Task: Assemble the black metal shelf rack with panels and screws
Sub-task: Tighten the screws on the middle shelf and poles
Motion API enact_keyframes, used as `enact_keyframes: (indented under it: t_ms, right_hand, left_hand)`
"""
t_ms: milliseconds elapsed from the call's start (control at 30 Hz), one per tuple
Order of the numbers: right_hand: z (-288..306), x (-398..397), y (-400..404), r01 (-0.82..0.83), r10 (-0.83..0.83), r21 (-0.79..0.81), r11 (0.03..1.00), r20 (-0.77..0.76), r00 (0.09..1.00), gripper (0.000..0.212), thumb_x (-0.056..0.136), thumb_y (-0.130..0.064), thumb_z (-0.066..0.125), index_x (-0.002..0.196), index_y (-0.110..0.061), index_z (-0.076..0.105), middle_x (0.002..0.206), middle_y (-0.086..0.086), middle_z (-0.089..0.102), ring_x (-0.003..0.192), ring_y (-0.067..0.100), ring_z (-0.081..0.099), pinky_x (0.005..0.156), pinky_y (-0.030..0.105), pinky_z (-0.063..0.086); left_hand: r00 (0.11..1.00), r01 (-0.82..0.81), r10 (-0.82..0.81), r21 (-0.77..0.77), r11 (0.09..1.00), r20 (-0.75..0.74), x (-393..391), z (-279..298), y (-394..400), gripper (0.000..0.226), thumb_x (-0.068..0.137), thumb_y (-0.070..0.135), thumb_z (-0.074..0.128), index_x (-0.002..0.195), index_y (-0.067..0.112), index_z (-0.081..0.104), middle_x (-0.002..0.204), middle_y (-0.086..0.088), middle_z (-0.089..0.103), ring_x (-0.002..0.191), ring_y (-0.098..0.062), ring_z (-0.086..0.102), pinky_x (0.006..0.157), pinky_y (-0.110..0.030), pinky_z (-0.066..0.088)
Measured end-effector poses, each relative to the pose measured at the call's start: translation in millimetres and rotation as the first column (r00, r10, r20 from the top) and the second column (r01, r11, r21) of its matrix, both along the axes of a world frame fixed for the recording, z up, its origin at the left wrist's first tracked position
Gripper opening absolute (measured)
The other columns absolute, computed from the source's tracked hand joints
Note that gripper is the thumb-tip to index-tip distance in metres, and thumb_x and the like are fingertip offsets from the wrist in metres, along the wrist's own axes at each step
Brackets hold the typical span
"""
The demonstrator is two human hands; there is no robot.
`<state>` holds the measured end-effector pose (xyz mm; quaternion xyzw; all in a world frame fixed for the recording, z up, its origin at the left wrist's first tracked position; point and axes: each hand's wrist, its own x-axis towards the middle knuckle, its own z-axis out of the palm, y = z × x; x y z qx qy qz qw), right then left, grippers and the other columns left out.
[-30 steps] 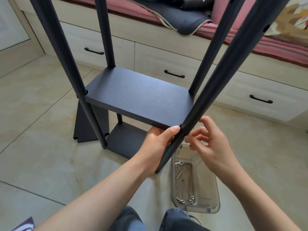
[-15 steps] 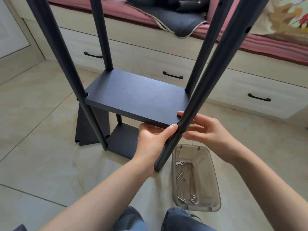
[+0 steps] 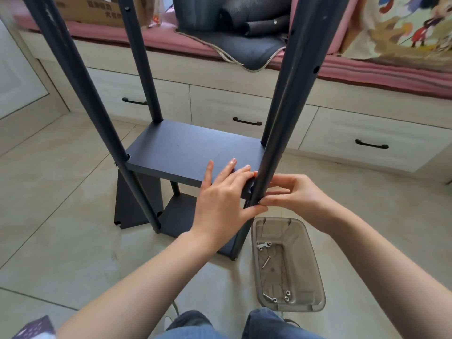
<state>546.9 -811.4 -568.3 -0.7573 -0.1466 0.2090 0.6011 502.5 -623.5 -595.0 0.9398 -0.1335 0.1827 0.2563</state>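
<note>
The black rack stands on the floor, with four poles rising past a middle shelf panel (image 3: 186, 152) and a lower panel (image 3: 178, 216). My left hand (image 3: 222, 199) lies on the middle panel's front right corner, fingers straight on top and thumb reaching toward the front right pole (image 3: 291, 94). My right hand (image 3: 298, 194) is at that pole's right side, level with the panel. Its thumb and forefinger pinch a small fastener against the pole, mostly hidden by the fingertips.
A clear plastic tray (image 3: 315, 265) sits on the tiles at my right knee, with a few screws and nuts (image 3: 286, 296) in it. A spare black panel (image 3: 127, 204) leans behind the front left pole (image 3: 80, 86). Bed drawers (image 3: 367, 133) run along the back.
My left hand has moved from under the panel's front edge onto its top at the corner. My right hand has closed in on the pole with pinching fingertips. The view has tilted up.
</note>
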Motion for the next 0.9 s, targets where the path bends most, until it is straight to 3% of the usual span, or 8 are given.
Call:
enact_keyframes:
  t_ms: [167, 300, 367, 500, 567, 733, 833, 900]
  right_hand:
    - [0, 2, -11, -0.073, 0.077, 0.032, 0.997, -0.172, 0.982, 0.039, 0.096, -0.012, 0.059, 0.126, -0.037, 0.064, 0.123, -0.002, 0.069, 0.117, 0.018, 0.064, 0.102, 0.042, 0.047]
    - [-3, 12, -2, 0.251, -0.222, 0.059, 0.966, -0.306, 0.926, 0.031, 0.100, -0.025, 0.052, 0.131, -0.020, 0.053, 0.105, 0.009, 0.075, 0.098, 0.025, 0.073, 0.089, 0.044, 0.055]
    - [-4, 16, 10, 0.263, -0.238, 0.027, 0.964, -0.344, 0.908, 0.038, 0.100, -0.038, 0.053, 0.125, -0.011, 0.061, 0.107, 0.013, 0.074, 0.098, 0.028, 0.073, 0.089, 0.043, 0.057]
    - [-6, 18, 26, 0.264, -0.245, 0.024, 0.964, -0.298, 0.923, 0.036, 0.097, -0.039, 0.058, 0.098, -0.005, 0.073, 0.100, 0.019, 0.072, 0.086, 0.022, 0.073, 0.071, 0.033, 0.057]
    - [-9, 17, 25, 0.267, -0.251, 0.024, 0.963, -0.263, 0.932, 0.037, 0.099, -0.038, 0.056, 0.099, -0.005, 0.073, 0.100, 0.019, 0.073, 0.087, 0.022, 0.073, 0.075, 0.033, 0.058]
    - [-11, 13, 25, 0.256, -0.248, 0.009, 0.967, -0.209, 0.946, 0.039, 0.100, -0.039, 0.052, 0.104, -0.007, 0.072, 0.096, 0.012, 0.076, 0.094, 0.023, 0.073, 0.088, 0.038, 0.056]
    - [-17, 6, 16, 0.283, -0.286, -0.044, 0.958, -0.207, 0.936, 0.040, 0.103, -0.040, 0.046, 0.110, -0.009, 0.071, 0.098, 0.005, 0.077, 0.096, 0.017, 0.073, 0.090, 0.035, 0.055]
    - [-33, -7, 5, 0.294, -0.321, -0.161, 0.942, -0.183, 0.929, 0.038, 0.104, -0.037, 0.044, 0.110, -0.009, 0.069, 0.100, 0.003, 0.076, 0.098, 0.019, 0.072, 0.091, 0.037, 0.055]
  left_hand:
    - [1.000, -0.029, 0.028, -0.051, 0.998, -0.010, 2, 4, -2, 0.057, 0.083, 0.052, 0.074, 0.131, 0.023, 0.065, 0.141, 0.007, 0.060, 0.142, -0.017, 0.044, 0.124, -0.050, 0.011]
    - [0.999, -0.034, 0.035, -0.026, 0.999, 0.007, 2, 3, -5, 0.053, 0.084, 0.049, 0.074, 0.129, 0.022, 0.066, 0.141, 0.007, 0.060, 0.142, -0.018, 0.044, 0.122, -0.051, 0.019]
    - [0.999, -0.031, 0.031, -0.011, 0.999, 0.017, 1, 2, -6, 0.056, 0.086, 0.049, 0.072, 0.134, 0.022, 0.062, 0.143, 0.007, 0.058, 0.143, -0.018, 0.042, 0.121, -0.050, 0.021]
    - [0.999, -0.040, 0.040, 0.076, 0.996, 0.003, 3, 0, -1, 0.068, 0.091, 0.062, 0.057, 0.147, 0.024, 0.050, 0.153, 0.011, 0.046, 0.148, -0.011, 0.033, 0.125, -0.046, 0.007]
    - [0.999, -0.045, 0.043, 0.136, 0.990, 0.017, 3, -2, 3, 0.070, 0.092, 0.066, 0.048, 0.149, 0.025, 0.048, 0.155, 0.011, 0.044, 0.148, -0.010, 0.032, 0.125, -0.049, 0.002]
    - [0.997, -0.056, 0.048, 0.149, 0.987, 0.057, 1, -7, 3, 0.062, 0.094, 0.060, 0.053, 0.143, 0.023, 0.056, 0.150, 0.007, 0.050, 0.145, -0.015, 0.039, 0.120, -0.049, 0.024]
    - [0.997, -0.064, 0.056, 0.164, 0.984, 0.052, 1, -7, 3, 0.060, 0.094, 0.058, 0.057, 0.142, 0.022, 0.057, 0.149, 0.007, 0.051, 0.144, -0.015, 0.041, 0.119, -0.047, 0.027]
    - [0.997, -0.067, 0.060, 0.165, 0.984, 0.049, 0, -6, 2, 0.059, 0.094, 0.058, 0.056, 0.140, 0.021, 0.059, 0.148, 0.007, 0.053, 0.143, -0.016, 0.042, 0.119, -0.047, 0.028]
